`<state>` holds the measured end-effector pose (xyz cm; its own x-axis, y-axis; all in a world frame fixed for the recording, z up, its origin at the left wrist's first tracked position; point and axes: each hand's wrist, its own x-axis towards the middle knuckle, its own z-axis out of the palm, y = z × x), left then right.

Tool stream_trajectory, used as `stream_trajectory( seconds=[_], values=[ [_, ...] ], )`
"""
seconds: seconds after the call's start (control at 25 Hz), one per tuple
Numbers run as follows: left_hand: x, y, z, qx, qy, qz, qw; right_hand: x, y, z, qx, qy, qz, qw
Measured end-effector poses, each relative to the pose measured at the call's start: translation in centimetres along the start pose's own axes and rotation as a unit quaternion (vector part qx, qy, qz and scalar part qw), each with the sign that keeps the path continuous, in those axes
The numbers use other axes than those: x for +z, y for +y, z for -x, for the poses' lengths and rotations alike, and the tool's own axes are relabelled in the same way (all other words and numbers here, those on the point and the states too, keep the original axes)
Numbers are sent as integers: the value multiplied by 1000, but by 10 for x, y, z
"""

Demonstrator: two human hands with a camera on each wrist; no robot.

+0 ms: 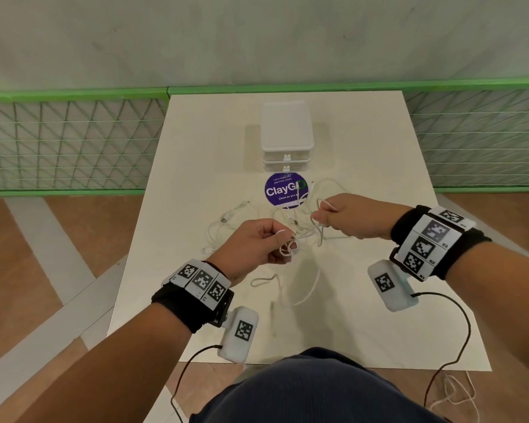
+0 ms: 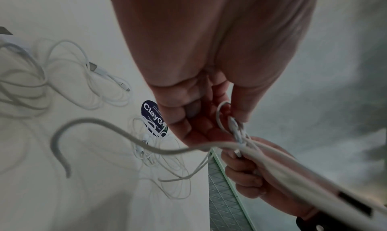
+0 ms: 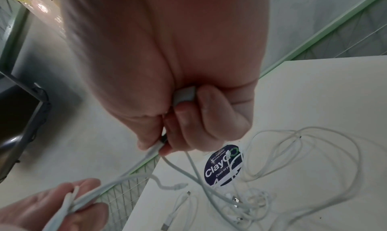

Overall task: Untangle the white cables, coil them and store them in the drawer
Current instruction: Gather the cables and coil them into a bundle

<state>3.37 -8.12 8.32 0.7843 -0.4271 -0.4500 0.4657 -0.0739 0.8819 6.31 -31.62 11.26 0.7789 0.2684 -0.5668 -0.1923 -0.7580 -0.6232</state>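
A tangle of white cables (image 1: 297, 221) lies on the white table (image 1: 379, 300), partly over a purple round sticker (image 1: 283, 190). My left hand (image 1: 257, 245) pinches a knotted loop of cable (image 2: 234, 127) above the table. My right hand (image 1: 345, 215) pinches another strand (image 3: 153, 150) of the same tangle, a little further back and to the right. A taut cable (image 3: 117, 181) runs between both hands. Behind the sticker stands a small white drawer unit (image 1: 286, 138) with both drawers shut.
Loose cable ends with plugs (image 1: 226, 216) lie left of the tangle, and another strand (image 1: 306, 291) hangs near the front. A green mesh fence (image 1: 74, 141) runs behind the table. Black sensor wires (image 1: 458, 331) dangle from my wrists.
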Motion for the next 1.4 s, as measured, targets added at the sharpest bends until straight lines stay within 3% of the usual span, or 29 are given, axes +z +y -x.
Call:
stream_trajectory(
  seconds=[0.28,0.44,0.56,0.64,0.84,0.92,1.0,1.2,1.4],
  values=[
    [0,2,-7,31,53,0,998,-4,-6,1,6,73,54,996],
    [7,7,-13,77,104,-33,991,2,-11,2,-50,143,5,988],
    [11,15,-15,117,115,-64,984,1,-15,4,-82,149,51,984],
    [13,16,-17,139,109,-50,983,-1,-19,5,-82,138,74,984],
    [24,17,-19,148,117,-6,982,-7,-25,10,-29,53,-206,977],
    [29,17,-22,133,138,0,981,-3,-28,11,-18,-13,-239,971],
    [33,18,-25,125,141,-7,982,1,-30,8,-26,-23,-250,967],
    [13,12,-13,58,134,-82,986,-22,-11,-2,0,102,-252,962],
    [-54,-22,16,36,140,-228,963,-59,40,6,61,260,-365,892]
  ],
)
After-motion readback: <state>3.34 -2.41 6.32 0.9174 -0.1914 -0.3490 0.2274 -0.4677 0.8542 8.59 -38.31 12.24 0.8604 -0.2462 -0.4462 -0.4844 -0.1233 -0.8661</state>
